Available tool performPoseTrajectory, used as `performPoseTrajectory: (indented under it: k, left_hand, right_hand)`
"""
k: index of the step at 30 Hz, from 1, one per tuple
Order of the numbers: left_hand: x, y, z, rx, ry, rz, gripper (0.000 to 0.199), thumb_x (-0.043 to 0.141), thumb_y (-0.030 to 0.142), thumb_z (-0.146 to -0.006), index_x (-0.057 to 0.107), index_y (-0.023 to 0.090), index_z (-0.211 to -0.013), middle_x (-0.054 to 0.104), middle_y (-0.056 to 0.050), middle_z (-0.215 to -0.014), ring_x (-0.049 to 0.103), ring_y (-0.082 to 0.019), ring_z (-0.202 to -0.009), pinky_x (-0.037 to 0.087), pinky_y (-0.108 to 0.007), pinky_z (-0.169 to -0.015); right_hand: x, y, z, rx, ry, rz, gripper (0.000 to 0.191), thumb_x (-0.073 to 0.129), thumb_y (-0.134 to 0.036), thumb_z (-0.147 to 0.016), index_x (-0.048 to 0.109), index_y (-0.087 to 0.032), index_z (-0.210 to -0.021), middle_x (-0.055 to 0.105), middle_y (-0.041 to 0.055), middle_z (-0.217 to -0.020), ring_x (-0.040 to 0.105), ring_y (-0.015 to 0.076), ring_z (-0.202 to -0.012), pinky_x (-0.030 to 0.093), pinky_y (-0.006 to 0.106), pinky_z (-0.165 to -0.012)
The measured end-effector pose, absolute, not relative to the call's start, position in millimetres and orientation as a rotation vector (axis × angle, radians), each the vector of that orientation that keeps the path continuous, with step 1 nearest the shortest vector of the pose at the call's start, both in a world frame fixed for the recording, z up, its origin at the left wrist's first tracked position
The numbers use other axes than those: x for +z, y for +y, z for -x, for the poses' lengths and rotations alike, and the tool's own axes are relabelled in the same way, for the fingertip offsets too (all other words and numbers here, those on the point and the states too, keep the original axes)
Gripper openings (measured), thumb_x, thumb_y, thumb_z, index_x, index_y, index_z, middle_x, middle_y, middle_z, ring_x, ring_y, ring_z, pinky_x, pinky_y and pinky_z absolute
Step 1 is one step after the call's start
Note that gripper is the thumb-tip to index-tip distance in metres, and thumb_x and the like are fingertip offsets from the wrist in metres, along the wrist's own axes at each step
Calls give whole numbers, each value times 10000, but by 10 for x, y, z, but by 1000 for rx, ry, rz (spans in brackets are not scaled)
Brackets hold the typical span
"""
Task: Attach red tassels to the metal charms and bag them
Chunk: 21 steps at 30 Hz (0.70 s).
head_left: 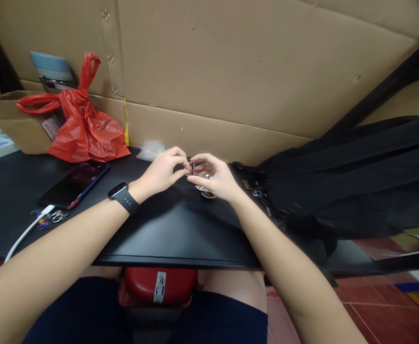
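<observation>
Over the black table, my left hand (166, 168) and my right hand (214, 176) meet fingertip to fingertip. Pinched between them is a small red piece with a thin shiny metal ring or disc (194, 168); its exact kind is too small to make out. The left thumb and forefinger close on its left side, while the right thumb and fingers curve around the other side. Just under my right hand are shiny round metal parts (207, 194), partly hidden by the palm. A dark smartwatch (123, 197) is on my left wrist.
A phone (75, 184) with a white cable and a keyring (57, 216) lie at left. Behind them stand a red plastic bag (88, 129) and a cardboard box (23, 126). A small clear bag (150, 149) lies near the cardboard wall. A black backpack (352, 177) fills the right side.
</observation>
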<state>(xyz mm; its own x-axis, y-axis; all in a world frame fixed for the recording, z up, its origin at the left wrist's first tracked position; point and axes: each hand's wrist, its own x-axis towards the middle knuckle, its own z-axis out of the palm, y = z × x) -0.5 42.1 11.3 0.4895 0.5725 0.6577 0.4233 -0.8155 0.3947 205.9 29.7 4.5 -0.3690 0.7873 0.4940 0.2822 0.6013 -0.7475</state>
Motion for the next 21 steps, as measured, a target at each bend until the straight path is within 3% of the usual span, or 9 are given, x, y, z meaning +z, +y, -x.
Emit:
performPoseTrajectory:
  k: [5, 12, 21]
  left_hand:
    - [60, 627, 203, 1073, 1054, -2634, 110, 648, 255, -898, 730, 197, -852, 648, -57, -1002, 619, -213, -974, 476, -378, -931]
    - [-13, 847, 507, 767, 1214, -2722, 113, 672, 289, -858, 752, 213, -829, 682, -52, -995, 628, -210, -929, 467, -344, -881]
    - [-57, 859, 502, 686, 1217, -2745, 170, 641, 333, -836, 760, 213, -822, 724, -52, -966, 654, -199, -882, 493, -308, -848]
  right_hand:
    - [50, 405, -2216, 539, -1888, 992, 495, 779, -511, -764, 630, -234, -1146, 680, 75, -1136, 677, 223, -941, 575, 336, -766]
    - [37, 627, -2892, 177, -1978, 1467, 390, 791, -344, -743, 723, -173, -1087, 737, 96, -1034, 655, 216, -829, 540, 384, -828]
    - [-98, 734, -3201, 337, -2077, 1688, 410, 834, -309, -678, 751, -172, -1055, 760, 66, -1007, 660, 181, -782, 527, 311, -761]
